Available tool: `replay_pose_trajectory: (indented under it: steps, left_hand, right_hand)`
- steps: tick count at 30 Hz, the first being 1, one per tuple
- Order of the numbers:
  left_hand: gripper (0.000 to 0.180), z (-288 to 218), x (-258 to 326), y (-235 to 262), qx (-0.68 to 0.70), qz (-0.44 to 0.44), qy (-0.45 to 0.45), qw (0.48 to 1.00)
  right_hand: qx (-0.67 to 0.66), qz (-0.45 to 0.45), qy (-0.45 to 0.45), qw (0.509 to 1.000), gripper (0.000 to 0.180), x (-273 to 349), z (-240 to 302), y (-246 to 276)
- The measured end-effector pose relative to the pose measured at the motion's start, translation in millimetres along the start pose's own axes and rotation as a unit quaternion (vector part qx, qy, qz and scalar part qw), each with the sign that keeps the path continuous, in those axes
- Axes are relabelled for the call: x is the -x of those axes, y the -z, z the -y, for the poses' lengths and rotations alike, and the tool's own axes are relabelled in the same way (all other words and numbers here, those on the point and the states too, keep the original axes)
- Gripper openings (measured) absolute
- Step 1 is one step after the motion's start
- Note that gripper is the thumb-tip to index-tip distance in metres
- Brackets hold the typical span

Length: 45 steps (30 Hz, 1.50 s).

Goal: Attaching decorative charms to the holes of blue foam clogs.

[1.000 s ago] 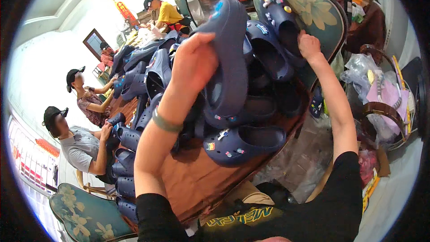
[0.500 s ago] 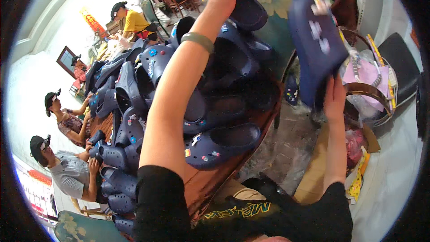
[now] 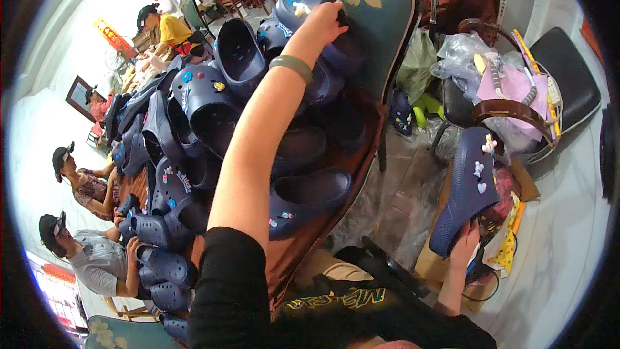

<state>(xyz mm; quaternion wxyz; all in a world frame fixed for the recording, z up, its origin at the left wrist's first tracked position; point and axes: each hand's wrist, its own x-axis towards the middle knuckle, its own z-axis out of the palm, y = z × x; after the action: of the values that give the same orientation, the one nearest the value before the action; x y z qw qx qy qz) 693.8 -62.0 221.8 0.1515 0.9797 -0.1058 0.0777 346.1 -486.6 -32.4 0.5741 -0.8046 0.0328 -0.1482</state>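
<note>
In the head view, the right hand (image 3: 464, 243) pinches a charm-studded navy clog (image 3: 464, 171) by its lower end, holding it tilted on end beyond the edge of the brown table (image 3: 287, 260) — toe upward, near the black chair (image 3: 576, 84). The left hand (image 3: 323, 22) reaches across to a second clog (image 3: 296, 4) beside the floral chair back (image 3: 381, 6), fingers bent at its rim — whether they grip it, I cannot tell. More navy clogs (image 3: 205, 106) lie heaped left of that forearm.
</note>
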Motion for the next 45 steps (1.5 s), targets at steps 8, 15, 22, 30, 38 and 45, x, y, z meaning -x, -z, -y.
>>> replay_pose_trajectory:
  steps: [8,15,22,30,38,45]
  left_hand:
    - [0.027,-54.5,53.1,-28.9,0.46,-0.04,0.035,0.887]
    - [0.033,-74.7,100.7,-38.4,-0.408,-0.011,-0.076,0.91]
    - [0.012,-57.8,71.6,-16.2,-0.431,-0.126,-0.095,0.888]
    - [0.016,-39.0,51.6,-41.2,-0.361,-0.051,-0.143,0.92]
    - [0.024,-54.6,78.3,-55.6,-0.365,-0.167,-0.12,0.908]
    - [0.042,-122.0,269.3,-21.3,-0.183,-0.112,-0.146,0.966]
  right_hand:
    - [-0.057,0.029,-0.027,0.998,0.038,8.3,13.3,-21.1]
    - [-0.065,0.053,-0.036,0.996,0.037,13.9,38.8,-32.2]
    - [-0.141,0.049,-0.044,0.988,0.037,19.3,-9.2,-27.9]
    - [-0.122,0.075,-0.064,0.988,0.036,17.7,20.2,-43.3]
    - [-0.1,0.088,-0.019,0.991,0.035,18.0,31.5,-32.4]
    - [-0.165,0.145,0.046,0.974,0.047,3.8,55.5,-46.3]
